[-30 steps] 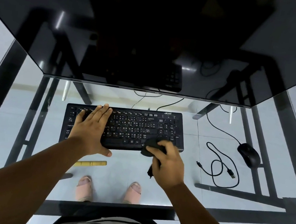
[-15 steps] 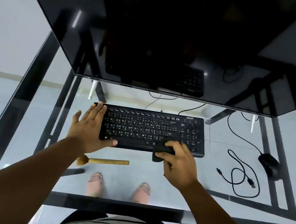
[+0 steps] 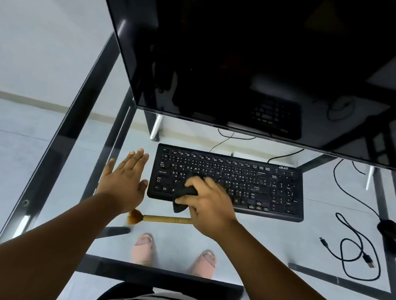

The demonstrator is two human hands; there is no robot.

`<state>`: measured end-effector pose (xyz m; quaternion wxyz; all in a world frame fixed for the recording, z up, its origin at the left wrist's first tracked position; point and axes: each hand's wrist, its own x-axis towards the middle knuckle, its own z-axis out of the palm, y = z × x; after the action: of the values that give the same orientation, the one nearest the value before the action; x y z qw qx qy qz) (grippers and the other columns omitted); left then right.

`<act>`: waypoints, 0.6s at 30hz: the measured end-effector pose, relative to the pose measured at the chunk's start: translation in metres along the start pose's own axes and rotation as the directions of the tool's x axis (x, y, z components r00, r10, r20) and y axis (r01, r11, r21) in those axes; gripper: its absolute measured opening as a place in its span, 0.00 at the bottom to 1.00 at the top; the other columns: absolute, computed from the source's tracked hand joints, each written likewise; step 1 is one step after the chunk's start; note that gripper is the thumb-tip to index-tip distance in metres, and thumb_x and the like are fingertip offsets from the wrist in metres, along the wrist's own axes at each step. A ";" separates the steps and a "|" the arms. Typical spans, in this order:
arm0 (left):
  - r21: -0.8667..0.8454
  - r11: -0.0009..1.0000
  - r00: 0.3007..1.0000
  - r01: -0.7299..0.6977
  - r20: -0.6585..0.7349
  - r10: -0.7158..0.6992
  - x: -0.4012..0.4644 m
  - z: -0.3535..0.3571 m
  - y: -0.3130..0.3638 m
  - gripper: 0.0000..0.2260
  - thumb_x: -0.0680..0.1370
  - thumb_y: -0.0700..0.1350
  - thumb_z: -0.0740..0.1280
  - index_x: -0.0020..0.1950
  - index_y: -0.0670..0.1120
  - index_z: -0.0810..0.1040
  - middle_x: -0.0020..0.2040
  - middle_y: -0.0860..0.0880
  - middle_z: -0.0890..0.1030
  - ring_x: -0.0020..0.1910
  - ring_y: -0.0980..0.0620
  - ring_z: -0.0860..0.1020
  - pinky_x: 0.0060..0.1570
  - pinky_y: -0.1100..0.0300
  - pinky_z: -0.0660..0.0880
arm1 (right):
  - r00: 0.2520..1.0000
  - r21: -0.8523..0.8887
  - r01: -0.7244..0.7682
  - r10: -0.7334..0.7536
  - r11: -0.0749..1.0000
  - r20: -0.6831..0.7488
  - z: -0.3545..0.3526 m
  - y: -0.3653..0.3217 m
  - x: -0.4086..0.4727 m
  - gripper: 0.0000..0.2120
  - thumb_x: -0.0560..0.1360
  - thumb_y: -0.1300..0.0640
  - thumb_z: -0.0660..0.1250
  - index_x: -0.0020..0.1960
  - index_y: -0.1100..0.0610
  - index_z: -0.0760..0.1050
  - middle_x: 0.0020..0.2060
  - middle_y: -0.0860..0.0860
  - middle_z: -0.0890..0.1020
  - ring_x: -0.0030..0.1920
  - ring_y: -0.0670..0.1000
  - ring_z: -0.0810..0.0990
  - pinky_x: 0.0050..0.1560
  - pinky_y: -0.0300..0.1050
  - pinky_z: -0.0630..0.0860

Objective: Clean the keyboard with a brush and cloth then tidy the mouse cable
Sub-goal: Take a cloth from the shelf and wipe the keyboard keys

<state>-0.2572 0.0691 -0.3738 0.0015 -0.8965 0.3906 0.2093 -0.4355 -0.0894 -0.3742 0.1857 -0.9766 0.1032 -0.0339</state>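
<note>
**Cloth on keyboard, left hand flat beside it**

Black keyboard (image 3: 228, 182) lies flat on the glass desk (image 3: 69, 146), roughly center of view, long side running 9 to 3 o'clock. The person's right hand (image 3: 205, 203) is clenched round a dark cloth (image 3: 183, 196), bunched up, pressed on the lower-left keys and hanging over the keyboard's near edge. Fingers curled over the top of the cloth, thumb side toward 9 o'clock.

Left hand (image 3: 124, 181) is released, fingers straight and together, palm down just off the keyboard's left end at 9 o'clock. The thumb tip is close to the keyboard's corner; touching or not, cannot tell. Whether the palm rests on the glass or hovers, cannot tell either.

Brush (image 3: 155, 219) with wooden handle lies on the desk at 6 o'clock of the keyboard, near it, parallel to it, brown bristles pointing to 9 o'clock. Handle's right end disappears under the right wrist.

Black mouse (image 3: 393, 237) sits well apart at 3 o'clock of the keyboard. Its cable (image 3: 352, 196) runs back toward 12 o'clock under the monitor (image 3: 257, 56). A second loose cable (image 3: 356, 255), looped, with plug ends, lies at 4 o'clock beside the mouse.

Big dark monitor fills the top, screen off, reflecting the keyboard. Through the glass: black desk frame, tiled floor, the person's two feet (image 3: 144, 247) at 6 o'clock.
</note>
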 end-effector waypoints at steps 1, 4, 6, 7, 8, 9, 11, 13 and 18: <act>-0.002 1.000 1.000 0.001 0.004 -0.001 0.000 0.001 -0.002 0.29 0.82 0.52 0.52 0.79 0.50 0.43 0.80 0.53 0.43 0.78 0.53 0.43 0.75 0.46 0.42 | 1.000 0.003 0.012 -0.012 1.000 0.007 0.001 -0.005 0.005 0.16 0.70 0.60 0.67 0.50 0.41 0.83 0.54 0.45 0.75 0.48 0.52 0.72 0.47 0.49 0.75; -0.016 1.000 1.000 0.002 0.014 -0.002 -0.002 0.003 -0.007 0.28 0.83 0.52 0.52 0.79 0.51 0.43 0.80 0.53 0.43 0.78 0.53 0.44 0.75 0.47 0.42 | 0.999 0.022 0.035 -0.036 0.999 0.022 0.001 -0.014 0.017 0.16 0.69 0.62 0.71 0.48 0.41 0.84 0.53 0.45 0.76 0.47 0.52 0.71 0.46 0.48 0.74; -0.022 1.000 1.000 0.001 0.010 -0.001 -0.003 0.003 -0.011 0.28 0.83 0.51 0.52 0.79 0.51 0.44 0.80 0.53 0.43 0.78 0.53 0.44 0.75 0.47 0.42 | 0.999 0.031 0.032 -0.032 0.999 0.022 -0.002 -0.012 0.018 0.17 0.68 0.63 0.72 0.47 0.41 0.84 0.52 0.45 0.77 0.46 0.52 0.72 0.44 0.47 0.74; -0.025 1.000 1.000 -0.001 0.006 0.001 -0.003 0.003 -0.012 0.28 0.83 0.51 0.53 0.80 0.51 0.45 0.80 0.53 0.44 0.78 0.53 0.44 0.75 0.47 0.42 | 1.000 0.038 0.016 -0.017 0.999 0.014 -0.004 -0.009 0.016 0.17 0.68 0.63 0.71 0.47 0.41 0.84 0.52 0.45 0.77 0.46 0.52 0.73 0.43 0.47 0.74; -0.028 1.000 1.000 -0.003 0.003 0.003 -0.004 0.003 -0.014 0.28 0.83 0.51 0.53 0.80 0.51 0.45 0.80 0.53 0.44 0.78 0.53 0.45 0.75 0.47 0.43 | 1.000 0.049 -0.014 0.014 0.999 0.003 -0.006 -0.005 0.011 0.17 0.69 0.63 0.71 0.47 0.41 0.84 0.52 0.45 0.77 0.46 0.52 0.73 0.42 0.47 0.75; -0.029 1.000 1.000 -0.005 0.002 0.005 -0.004 0.003 -0.015 0.27 0.82 0.51 0.53 0.80 0.51 0.46 0.80 0.53 0.44 0.78 0.52 0.45 0.75 0.47 0.43 | 0.998 0.058 -0.057 0.058 0.997 -0.011 -0.008 -0.001 0.006 0.17 0.69 0.64 0.70 0.47 0.41 0.84 0.53 0.44 0.77 0.47 0.52 0.73 0.42 0.47 0.76; -0.033 0.999 1.000 -0.005 -0.004 0.005 -0.005 0.001 -0.016 0.27 0.82 0.50 0.54 0.80 0.50 0.47 0.80 0.52 0.46 0.79 0.51 0.47 0.75 0.47 0.45 | 0.986 0.073 -0.155 0.158 0.985 -0.046 -0.012 0.010 -0.010 0.18 0.69 0.64 0.69 0.48 0.41 0.84 0.54 0.44 0.77 0.49 0.53 0.75 0.42 0.47 0.78; -0.058 0.998 1.000 -0.001 -0.022 0.000 -0.005 -0.001 -0.016 0.27 0.82 0.50 0.55 0.79 0.50 0.50 0.80 0.51 0.49 0.78 0.50 0.50 0.75 0.47 0.47 | 0.963 0.125 -0.236 0.249 0.964 -0.100 -0.013 0.022 -0.027 0.19 0.69 0.65 0.68 0.49 0.42 0.84 0.55 0.45 0.77 0.51 0.52 0.77 0.45 0.45 0.79; -0.202 0.978 0.977 -0.060 -0.213 0.016 -0.010 -0.008 -0.005 0.20 0.80 0.45 0.60 0.73 0.50 0.66 0.74 0.50 0.68 0.71 0.48 0.68 0.71 0.46 0.59 | 0.809 0.476 -0.428 0.560 0.768 -0.176 -0.021 0.038 -0.051 0.20 0.70 0.69 0.70 0.50 0.45 0.84 0.53 0.44 0.74 0.55 0.39 0.75 0.57 0.27 0.69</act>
<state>-0.2565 0.0781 -0.3636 -0.1372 -0.9011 0.3819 0.1527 -0.4949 -0.1201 -0.3697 0.3721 -0.8333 0.3777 -0.1561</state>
